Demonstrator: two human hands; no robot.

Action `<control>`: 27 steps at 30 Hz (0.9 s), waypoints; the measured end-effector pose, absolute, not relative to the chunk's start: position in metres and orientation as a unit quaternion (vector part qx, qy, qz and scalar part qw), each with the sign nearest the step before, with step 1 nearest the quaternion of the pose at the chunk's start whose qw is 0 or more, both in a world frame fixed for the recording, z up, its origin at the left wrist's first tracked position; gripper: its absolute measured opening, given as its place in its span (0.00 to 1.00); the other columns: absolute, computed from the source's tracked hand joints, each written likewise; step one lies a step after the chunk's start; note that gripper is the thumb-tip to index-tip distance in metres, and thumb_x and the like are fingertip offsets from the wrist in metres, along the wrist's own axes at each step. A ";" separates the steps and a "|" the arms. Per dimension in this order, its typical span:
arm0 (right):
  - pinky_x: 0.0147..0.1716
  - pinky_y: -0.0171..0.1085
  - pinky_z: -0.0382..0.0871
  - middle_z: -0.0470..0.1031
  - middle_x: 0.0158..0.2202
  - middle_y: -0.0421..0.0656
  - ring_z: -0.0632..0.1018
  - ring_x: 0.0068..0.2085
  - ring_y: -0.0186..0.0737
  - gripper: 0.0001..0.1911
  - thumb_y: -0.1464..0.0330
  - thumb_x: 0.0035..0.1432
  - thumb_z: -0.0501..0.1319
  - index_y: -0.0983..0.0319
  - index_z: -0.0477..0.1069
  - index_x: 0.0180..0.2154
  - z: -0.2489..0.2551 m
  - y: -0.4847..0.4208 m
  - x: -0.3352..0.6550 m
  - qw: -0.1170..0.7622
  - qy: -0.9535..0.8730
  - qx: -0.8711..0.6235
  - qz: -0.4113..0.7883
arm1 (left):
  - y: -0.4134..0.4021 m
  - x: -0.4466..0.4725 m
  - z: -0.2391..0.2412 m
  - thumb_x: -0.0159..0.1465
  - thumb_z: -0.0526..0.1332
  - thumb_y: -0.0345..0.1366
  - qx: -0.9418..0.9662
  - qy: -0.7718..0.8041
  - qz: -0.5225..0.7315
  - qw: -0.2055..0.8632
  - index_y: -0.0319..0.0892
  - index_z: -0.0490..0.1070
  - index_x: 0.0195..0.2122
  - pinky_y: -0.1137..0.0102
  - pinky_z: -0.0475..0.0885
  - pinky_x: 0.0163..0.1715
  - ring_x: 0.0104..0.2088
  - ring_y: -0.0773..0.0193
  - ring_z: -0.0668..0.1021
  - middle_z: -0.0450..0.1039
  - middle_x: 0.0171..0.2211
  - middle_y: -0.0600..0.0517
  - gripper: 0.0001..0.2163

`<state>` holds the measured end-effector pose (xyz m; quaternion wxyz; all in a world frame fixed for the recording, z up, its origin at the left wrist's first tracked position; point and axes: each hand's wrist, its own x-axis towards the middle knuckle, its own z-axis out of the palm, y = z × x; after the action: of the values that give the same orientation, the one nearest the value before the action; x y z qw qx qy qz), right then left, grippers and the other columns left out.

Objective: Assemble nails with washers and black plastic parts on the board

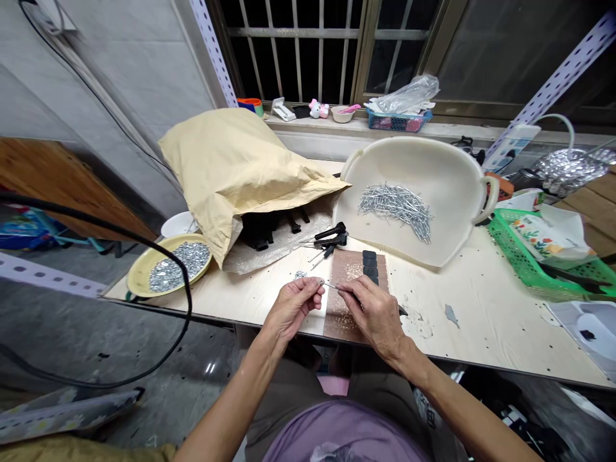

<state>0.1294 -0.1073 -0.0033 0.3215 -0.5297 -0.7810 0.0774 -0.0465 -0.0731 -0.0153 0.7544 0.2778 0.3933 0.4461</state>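
Note:
Both of my hands meet over the brown board (340, 321) at the table's front edge. Between them runs a thin metal rod (330, 285). My right hand (373, 314) is closed around its right end, and a dark curved tip (403, 311) sticks out beyond that hand. At the rod's left end, the thumb and finger of my left hand (294, 307) are pinched together; whatever small thing they hold is too small to name. Just behind lie black-handled pieces with metal rods (331, 239). A small heap of metal bits (300, 274) rests beside my left fingertips.
Black rectangular pads (369, 266) line the board. A white basin (399, 250) holds many metal pins (397, 206). Left are a yellow plate (137, 273) of small metal pieces (180, 264) and a large beige sack (240, 154) with black parts. A green basket (510, 250) stands right.

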 end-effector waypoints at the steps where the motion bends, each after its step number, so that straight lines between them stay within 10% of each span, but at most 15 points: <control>1: 0.37 0.33 0.67 0.72 0.36 0.43 0.74 0.37 0.36 0.10 0.69 0.64 0.52 0.60 0.70 0.43 -0.003 -0.107 0.130 0.321 -0.781 -0.531 0.078 | -0.073 -0.046 -0.015 0.51 0.69 0.35 0.285 0.395 0.445 0.751 0.34 0.74 0.29 0.79 0.67 0.22 0.21 0.75 0.70 0.73 0.25 0.52 0.10; 27: 0.33 0.34 0.61 0.72 0.31 0.42 0.72 0.34 0.36 0.11 0.66 0.64 0.52 0.60 0.72 0.37 -0.002 -0.119 0.129 0.271 -0.782 -0.558 -0.060 | -0.082 -0.033 -0.020 0.53 0.67 0.40 0.410 0.450 0.464 0.644 0.35 0.76 0.35 0.73 0.71 0.27 0.22 0.71 0.72 0.74 0.25 0.50 0.13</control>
<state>0.1293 -0.1189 -0.0024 0.2707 -0.5582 -0.7820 -0.0601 -0.0325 -0.0821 -0.0202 0.6439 0.4096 0.4496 0.4642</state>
